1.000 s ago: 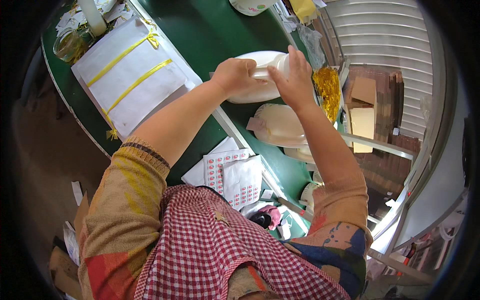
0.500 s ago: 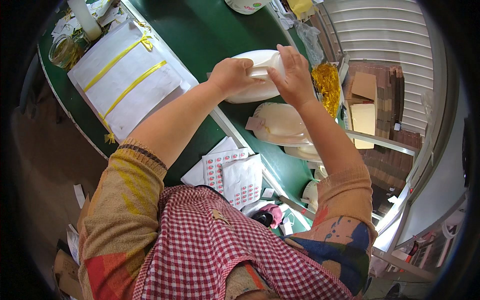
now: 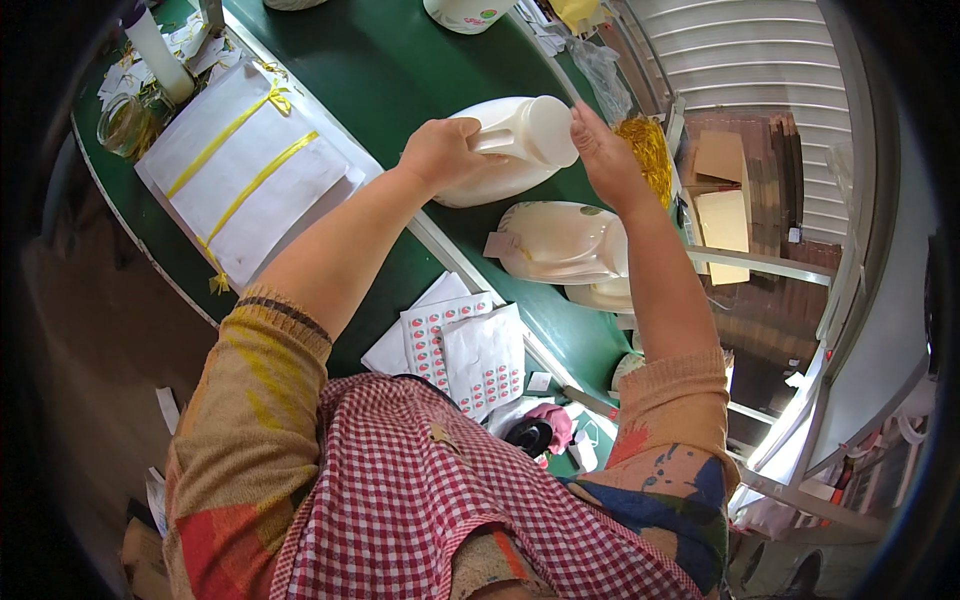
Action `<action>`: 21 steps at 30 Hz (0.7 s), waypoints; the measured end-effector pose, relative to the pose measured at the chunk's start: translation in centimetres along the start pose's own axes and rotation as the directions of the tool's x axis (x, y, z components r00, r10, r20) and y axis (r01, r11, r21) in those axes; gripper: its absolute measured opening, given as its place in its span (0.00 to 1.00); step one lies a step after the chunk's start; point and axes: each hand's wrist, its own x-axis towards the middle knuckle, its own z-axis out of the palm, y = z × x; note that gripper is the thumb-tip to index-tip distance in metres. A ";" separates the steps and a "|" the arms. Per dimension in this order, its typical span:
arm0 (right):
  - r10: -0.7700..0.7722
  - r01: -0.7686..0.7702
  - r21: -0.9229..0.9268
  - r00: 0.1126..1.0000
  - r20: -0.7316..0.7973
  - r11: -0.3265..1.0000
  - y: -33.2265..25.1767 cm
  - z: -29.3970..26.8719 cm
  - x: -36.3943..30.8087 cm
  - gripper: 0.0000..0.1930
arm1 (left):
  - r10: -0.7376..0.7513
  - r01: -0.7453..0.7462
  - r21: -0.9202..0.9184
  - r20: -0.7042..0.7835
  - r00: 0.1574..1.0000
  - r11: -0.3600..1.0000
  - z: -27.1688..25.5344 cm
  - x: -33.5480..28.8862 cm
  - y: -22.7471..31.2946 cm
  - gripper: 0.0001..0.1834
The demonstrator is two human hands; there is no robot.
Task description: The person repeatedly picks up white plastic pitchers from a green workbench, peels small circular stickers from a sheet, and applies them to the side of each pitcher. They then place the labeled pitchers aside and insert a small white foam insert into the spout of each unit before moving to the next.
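Note:
A white plastic jug (image 3: 500, 180) with a handle and a round white cap (image 3: 551, 131) lies tilted over the green belt. My left hand (image 3: 440, 155) is closed around its handle. Beside the cap is my right hand (image 3: 606, 158), fingers stretched out, holding nothing; whether a fingertip touches the cap I cannot tell. A second white jug (image 3: 560, 243), with a small pale tag at its base, lies on the belt just nearer to me. Part of another jug (image 3: 600, 294) shows behind it, partly hidden by my right forearm.
White sheets with yellow ribbons (image 3: 262, 172) lie on the left table, near a glass jar (image 3: 122, 125). Sticker sheets (image 3: 465, 350) rest close to my apron. Gold tinsel (image 3: 645, 160) hangs beyond my right hand. Another white jug (image 3: 465, 12) stands farther up the green belt (image 3: 385, 60).
My right hand has come away from the jug's cap and moved right, its fingers straightening. The cap now shows in full. My left hand still grips the handle.

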 end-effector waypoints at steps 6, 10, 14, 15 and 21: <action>-0.133 0.137 0.068 0.989 -0.057 0.988 -0.7 0.2 -0.8 0.30 | 0.019 -0.020 -0.005 -0.011 1.000 1.000 0.5 0.2 -0.4 0.25; 0.091 -0.080 -0.048 0.944 0.318 0.996 -1.4 -3.5 -0.2 0.29 | 0.011 -0.011 0.001 -0.016 1.000 1.000 0.7 -0.1 -0.6 0.24; -0.426 0.446 -0.099 0.888 0.174 0.890 -2.1 -0.4 0.1 0.36 | -0.010 0.011 0.013 -0.017 1.000 1.000 0.9 -0.2 -0.3 0.25; -0.377 0.409 -0.131 0.901 0.217 0.903 -2.1 0.4 0.1 0.37 | -0.027 0.027 0.008 -0.005 1.000 1.000 0.9 -0.3 -0.2 0.25; 0.248 -0.155 -0.334 0.934 0.256 0.930 -6.9 2.2 -0.3 0.36 | -0.109 0.110 -0.007 -0.233 0.966 0.994 3.9 -3.1 1.1 0.23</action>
